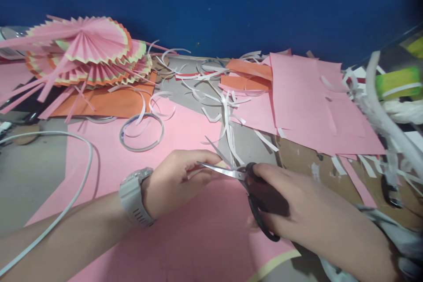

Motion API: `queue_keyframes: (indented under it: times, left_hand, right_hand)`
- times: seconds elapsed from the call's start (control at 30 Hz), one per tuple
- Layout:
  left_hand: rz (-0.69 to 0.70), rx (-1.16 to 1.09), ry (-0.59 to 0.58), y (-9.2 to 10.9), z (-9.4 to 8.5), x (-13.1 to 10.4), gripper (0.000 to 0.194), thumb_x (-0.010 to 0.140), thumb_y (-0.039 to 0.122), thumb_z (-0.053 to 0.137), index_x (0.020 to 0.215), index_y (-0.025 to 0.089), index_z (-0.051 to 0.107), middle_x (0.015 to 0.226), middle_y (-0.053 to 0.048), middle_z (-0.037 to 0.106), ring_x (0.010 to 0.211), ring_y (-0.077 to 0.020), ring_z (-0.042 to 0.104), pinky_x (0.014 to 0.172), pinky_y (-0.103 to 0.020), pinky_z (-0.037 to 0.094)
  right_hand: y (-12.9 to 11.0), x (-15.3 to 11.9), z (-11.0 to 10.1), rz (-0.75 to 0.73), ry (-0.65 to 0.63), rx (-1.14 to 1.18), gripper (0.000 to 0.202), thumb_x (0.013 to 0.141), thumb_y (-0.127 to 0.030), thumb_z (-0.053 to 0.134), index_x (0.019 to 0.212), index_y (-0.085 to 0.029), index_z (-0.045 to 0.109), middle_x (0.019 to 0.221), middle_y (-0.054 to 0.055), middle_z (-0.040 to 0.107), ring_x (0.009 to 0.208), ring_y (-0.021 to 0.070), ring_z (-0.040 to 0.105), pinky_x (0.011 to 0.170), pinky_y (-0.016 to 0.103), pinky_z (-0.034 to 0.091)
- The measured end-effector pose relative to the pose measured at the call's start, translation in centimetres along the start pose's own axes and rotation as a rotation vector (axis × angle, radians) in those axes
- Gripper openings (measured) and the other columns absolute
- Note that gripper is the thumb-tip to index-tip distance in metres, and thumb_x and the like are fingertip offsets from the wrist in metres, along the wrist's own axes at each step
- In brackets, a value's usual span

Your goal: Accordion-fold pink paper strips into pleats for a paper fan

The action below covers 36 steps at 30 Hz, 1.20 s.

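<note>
A pair of black-handled metal scissors (pixel 238 175) is held by the right hand (pixel 294 194), its fingers wrapped about the handles; the blades are parted, pointing toward the left hand (pixel 176 180). By the left thumb and forefinger, a large pink paper sheet with a pale yellow edge (pixel 185 242) appears to be pinched, though the exact contact is partly covered by a blade. The sheet is spread below both hands. Whether any cut has been made in it cannot be told; no pleats are seen there, and the shears are not closed.

Just beyond the left hand, a thin, pale round ring (pixel 140 150) is laid on pink paper. Curled white paper strips (pixel 226 114) are strewn ahead, evidently trimmed already. At the right, overlapping flat pink paper sheets (pixel 297 92) are piled, seemingly unworked, beside folded orange paper pieces (pixel 246 83). At the far left, pleated pink, orange and yellow paper fans (pixel 95 44) are stacked; by their look, their folding is done.
</note>
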<state>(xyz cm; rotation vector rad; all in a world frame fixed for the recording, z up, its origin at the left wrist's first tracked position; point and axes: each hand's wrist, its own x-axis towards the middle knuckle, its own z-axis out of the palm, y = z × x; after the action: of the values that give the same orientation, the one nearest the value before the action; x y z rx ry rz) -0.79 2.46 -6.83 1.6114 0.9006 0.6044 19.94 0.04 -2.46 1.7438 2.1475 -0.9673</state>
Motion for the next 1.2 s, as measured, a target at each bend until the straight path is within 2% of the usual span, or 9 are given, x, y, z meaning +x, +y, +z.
queue_keyframes:
  times: [0.27,0.47,0.77,1.03,1.2]
  left_hand:
    - [0.004,-0.113,0.007,-0.03,0.07,0.24,0.019,0.078,0.001,0.048,0.082,0.014,0.061,0.082,0.000,0.065,0.074,-0.0084,0.058,0.061,-0.013,0.042]
    - [0.020,-0.079,0.015,-0.08,0.07,0.26,0.020,0.078,0.002,0.049,0.086,0.014,0.063,0.086,-0.001,0.067,0.075,-0.0103,0.060,0.062,-0.016,0.044]
    - [0.075,-0.100,0.021,0.01,0.11,0.45,0.013,0.085,0.015,0.050,0.082,0.015,0.063,0.089,-0.001,0.066,0.079,-0.0100,0.059,0.064,-0.015,0.043]
    - [0.065,-0.107,0.022,-0.20,0.10,0.46,0.013,0.085,0.017,0.050,0.087,0.015,0.063,0.086,-0.002,0.066,0.079,-0.0113,0.059,0.067,-0.017,0.043]
    - [0.057,-0.148,0.046,-0.22,0.15,0.46,0.012,0.084,0.016,0.051,0.082,0.014,0.062,0.076,0.000,0.062,0.075,-0.0094,0.058,0.065,-0.015,0.042]
  right_hand:
    - [-0.24,0.17,-0.13,-0.015,0.016,0.016,0.007,0.068,-0.020,0.050,0.071,-0.022,0.045,0.070,-0.001,0.061,0.064,0.0182,0.057,0.053,0.025,0.038]
    - [-0.33,0.12,-0.11,-0.009,-0.001,0.012,0.005,0.069,-0.019,0.048,0.073,-0.022,0.047,0.067,-0.001,0.061,0.061,0.0174,0.057,0.051,0.024,0.038]
    - [0.01,0.11,0.11,-0.031,0.000,0.000,0.004,0.072,-0.019,0.048,0.072,-0.023,0.047,0.064,-0.002,0.058,0.058,0.0160,0.054,0.051,0.025,0.037]
    - [-0.07,0.08,0.25,-0.068,0.035,-0.019,0.006,0.074,-0.016,0.048,0.075,-0.022,0.048,0.068,-0.001,0.059,0.062,0.0162,0.056,0.054,0.024,0.040]
    - [0.30,-0.02,0.53,-0.105,0.086,-0.018,0.007,0.073,-0.016,0.051,0.075,-0.022,0.049,0.070,0.000,0.061,0.064,0.0168,0.058,0.055,0.024,0.041]
